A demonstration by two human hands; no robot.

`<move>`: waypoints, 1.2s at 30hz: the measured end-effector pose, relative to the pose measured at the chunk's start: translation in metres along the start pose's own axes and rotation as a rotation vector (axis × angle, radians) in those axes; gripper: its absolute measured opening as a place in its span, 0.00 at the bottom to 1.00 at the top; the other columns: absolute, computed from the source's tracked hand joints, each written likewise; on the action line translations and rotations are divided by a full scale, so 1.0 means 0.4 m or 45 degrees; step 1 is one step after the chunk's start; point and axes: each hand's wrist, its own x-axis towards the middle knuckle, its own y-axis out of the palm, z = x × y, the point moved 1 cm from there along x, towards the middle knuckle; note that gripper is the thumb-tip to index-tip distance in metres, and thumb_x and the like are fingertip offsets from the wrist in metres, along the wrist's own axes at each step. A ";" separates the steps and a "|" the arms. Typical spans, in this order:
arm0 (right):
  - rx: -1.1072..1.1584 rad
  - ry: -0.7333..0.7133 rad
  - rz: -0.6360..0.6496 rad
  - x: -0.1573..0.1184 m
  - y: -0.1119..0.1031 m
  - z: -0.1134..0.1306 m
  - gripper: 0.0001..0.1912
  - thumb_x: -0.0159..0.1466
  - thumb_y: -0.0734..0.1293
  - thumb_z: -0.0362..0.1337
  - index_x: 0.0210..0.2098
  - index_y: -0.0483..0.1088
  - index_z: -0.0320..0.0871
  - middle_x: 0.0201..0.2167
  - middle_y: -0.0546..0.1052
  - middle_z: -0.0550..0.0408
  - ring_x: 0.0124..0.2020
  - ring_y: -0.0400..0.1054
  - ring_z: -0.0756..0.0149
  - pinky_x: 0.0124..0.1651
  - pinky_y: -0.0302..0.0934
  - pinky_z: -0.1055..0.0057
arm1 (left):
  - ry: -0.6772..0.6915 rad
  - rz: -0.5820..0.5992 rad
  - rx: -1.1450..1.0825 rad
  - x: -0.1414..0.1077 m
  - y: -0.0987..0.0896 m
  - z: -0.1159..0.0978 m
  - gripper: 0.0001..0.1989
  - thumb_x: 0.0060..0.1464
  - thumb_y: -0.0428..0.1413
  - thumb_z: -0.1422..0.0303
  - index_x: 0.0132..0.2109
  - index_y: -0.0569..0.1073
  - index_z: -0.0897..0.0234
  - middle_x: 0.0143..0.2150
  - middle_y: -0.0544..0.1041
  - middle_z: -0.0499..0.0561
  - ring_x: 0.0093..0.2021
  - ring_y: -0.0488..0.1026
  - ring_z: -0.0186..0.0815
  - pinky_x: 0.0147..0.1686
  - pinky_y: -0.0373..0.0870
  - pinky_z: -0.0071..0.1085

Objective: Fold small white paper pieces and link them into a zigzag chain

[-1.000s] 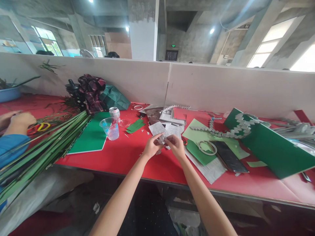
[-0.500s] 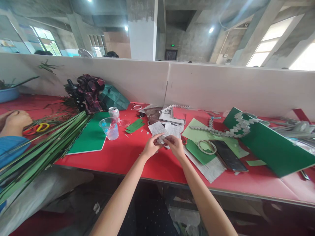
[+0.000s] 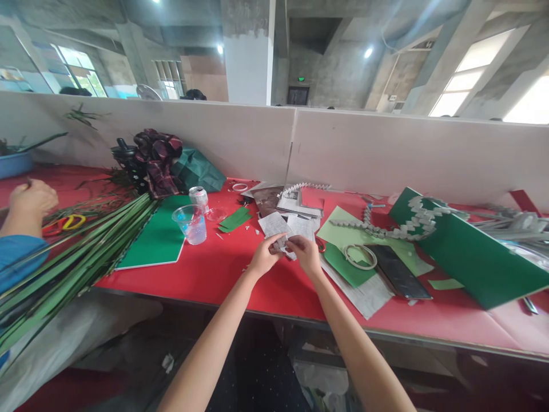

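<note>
Both of my hands meet above the red table (image 3: 223,269), near its middle. My left hand (image 3: 265,256) pinches a small folded piece of grey-white paper (image 3: 281,243). From the other side, the fingers of my right hand (image 3: 304,252) are closed on the same folded paper. Its exact shape is partly hidden by my fingers. Just behind lie printed paper sheets (image 3: 274,224). Red scissor handles (image 3: 321,244) peek out beside my right hand. A zigzag chain of folded paper (image 3: 386,232) stretches across light green paper to the right.
Left of my hands stand a clear plastic cup (image 3: 191,226) and a can (image 3: 198,198). Long green leaves (image 3: 107,246) overhang the table edge, near a co-worker's hand (image 3: 33,200). At right are a phone (image 3: 398,272), a ring (image 3: 360,257) and an upright green board (image 3: 480,257).
My hands stay in nearly the same place, with the folded paper turned slightly between my fingers. At the left, the co-worker's hand has shifted and risen a little.
</note>
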 end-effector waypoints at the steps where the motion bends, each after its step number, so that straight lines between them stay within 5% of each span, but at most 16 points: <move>1: -0.001 -0.003 -0.011 -0.001 0.001 0.000 0.09 0.57 0.65 0.41 0.31 0.71 0.42 0.24 0.76 0.53 0.27 0.72 0.62 0.30 0.63 0.69 | -0.007 0.012 0.003 -0.001 0.001 -0.001 0.28 0.46 0.59 0.73 0.57 0.68 0.65 0.47 0.75 0.57 0.41 0.73 0.37 0.39 0.72 0.30; 10: 0.006 -0.123 -0.033 -0.010 -0.001 0.005 0.16 0.59 0.64 0.38 0.47 0.68 0.45 0.28 0.76 0.55 0.29 0.71 0.64 0.35 0.65 0.68 | -0.023 0.073 -0.003 -0.005 0.003 -0.004 0.29 0.45 0.61 0.71 0.57 0.68 0.65 0.46 0.76 0.56 0.39 0.73 0.36 0.37 0.71 0.27; 16: -0.135 -0.205 0.039 -0.004 0.000 0.002 0.14 0.61 0.62 0.38 0.44 0.73 0.44 0.37 0.78 0.50 0.36 0.72 0.61 0.41 0.65 0.67 | -0.165 0.061 -0.045 -0.009 0.007 -0.003 0.26 0.55 0.53 0.56 0.57 0.67 0.66 0.25 0.70 0.47 0.19 0.64 0.28 0.18 0.63 0.24; 24: -0.020 -0.151 0.093 -0.007 0.014 -0.005 0.11 0.61 0.63 0.42 0.40 0.69 0.43 0.32 0.76 0.52 0.33 0.71 0.63 0.38 0.65 0.68 | 0.195 -0.153 0.506 -0.003 -0.003 0.007 0.16 0.61 0.48 0.61 0.51 0.72 0.63 0.43 0.75 0.56 0.38 0.74 0.37 0.39 0.70 0.32; 33: 0.158 -0.074 0.147 -0.001 0.015 -0.016 0.13 0.60 0.64 0.45 0.38 0.66 0.43 0.29 0.71 0.55 0.32 0.67 0.66 0.36 0.63 0.70 | 0.022 -0.093 0.391 -0.009 0.001 0.005 0.19 0.62 0.43 0.58 0.48 0.71 0.65 0.27 0.73 0.49 0.19 0.68 0.31 0.21 0.65 0.27; 36: 0.212 -0.056 0.164 0.000 0.015 -0.012 0.11 0.59 0.66 0.44 0.34 0.65 0.43 0.27 0.69 0.57 0.29 0.65 0.68 0.32 0.60 0.72 | 0.030 -0.091 0.420 -0.007 0.000 0.007 0.17 0.62 0.43 0.60 0.45 0.72 0.65 0.27 0.72 0.49 0.20 0.68 0.30 0.23 0.65 0.26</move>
